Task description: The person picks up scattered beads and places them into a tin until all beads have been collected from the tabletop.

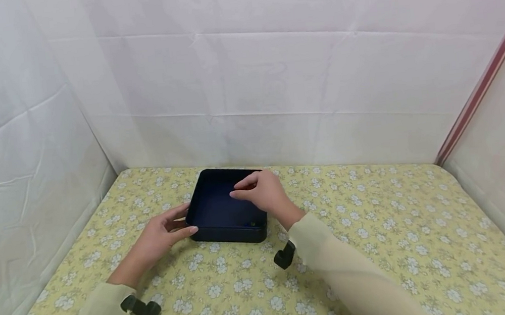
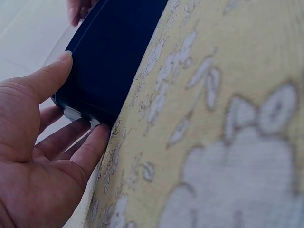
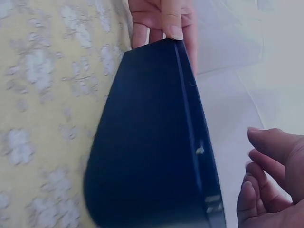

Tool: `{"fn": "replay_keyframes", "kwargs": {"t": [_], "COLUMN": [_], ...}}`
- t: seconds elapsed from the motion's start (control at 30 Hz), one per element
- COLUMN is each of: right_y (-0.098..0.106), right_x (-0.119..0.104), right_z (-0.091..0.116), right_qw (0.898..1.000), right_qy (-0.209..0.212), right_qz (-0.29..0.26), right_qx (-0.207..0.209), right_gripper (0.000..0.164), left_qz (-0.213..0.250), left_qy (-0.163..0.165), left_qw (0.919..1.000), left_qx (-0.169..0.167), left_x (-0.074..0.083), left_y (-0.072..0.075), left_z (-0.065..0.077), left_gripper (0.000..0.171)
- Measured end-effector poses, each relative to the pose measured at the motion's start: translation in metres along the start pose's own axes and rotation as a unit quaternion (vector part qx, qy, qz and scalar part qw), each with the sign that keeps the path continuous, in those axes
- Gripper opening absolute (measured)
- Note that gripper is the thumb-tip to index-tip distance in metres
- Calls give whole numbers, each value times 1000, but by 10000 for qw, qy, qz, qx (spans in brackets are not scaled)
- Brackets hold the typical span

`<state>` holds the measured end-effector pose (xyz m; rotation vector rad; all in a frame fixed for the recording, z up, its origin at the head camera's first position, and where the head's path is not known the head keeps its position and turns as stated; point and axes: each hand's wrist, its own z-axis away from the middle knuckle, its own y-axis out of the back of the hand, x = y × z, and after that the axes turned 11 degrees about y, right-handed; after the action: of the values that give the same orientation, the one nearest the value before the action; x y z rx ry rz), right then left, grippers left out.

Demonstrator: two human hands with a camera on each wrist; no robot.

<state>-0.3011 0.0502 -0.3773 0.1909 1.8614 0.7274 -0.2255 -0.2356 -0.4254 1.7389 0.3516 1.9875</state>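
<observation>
A shallow, square dark blue box with an open top sits on the table. At its left front corner, my left hand holds it, the thumb at the rim and the fingers against the outer side, as the left wrist view also shows. Over the box's right part hovers my right hand, its fingers loosely bent and the thumb close to them. In the right wrist view, a small gap shows between the thumb and index finger of this hand, and nothing is visible in it. A tiny yellowish spot shows inside the front right corner.
A yellow cloth with white flowers covers the table. White sheets hang behind it and at both sides. A reddish strip runs down the right rear corner. Dark straps with small camera mounts are on both wrists.
</observation>
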Motion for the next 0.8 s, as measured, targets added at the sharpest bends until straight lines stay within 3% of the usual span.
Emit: {"fn": "replay_keyframes", "kwargs": {"t": [0.37, 0.8], "right_y": [19, 40], "right_x": [22, 51], "right_z": [25, 52], "right_qw": [9941, 9866], "right_qy": [453, 587], "right_qz": [-598, -752], "right_qx": [779, 1325], "right_gripper": [28, 28], "left_qz": [18, -2], "left_qy": [-6, 77], "left_qw": [10000, 10000], "left_qx": [-8, -29], "left_x": [1, 2], "left_y": [0, 0], "left_z": [1, 1], "left_gripper": [78, 79]}}
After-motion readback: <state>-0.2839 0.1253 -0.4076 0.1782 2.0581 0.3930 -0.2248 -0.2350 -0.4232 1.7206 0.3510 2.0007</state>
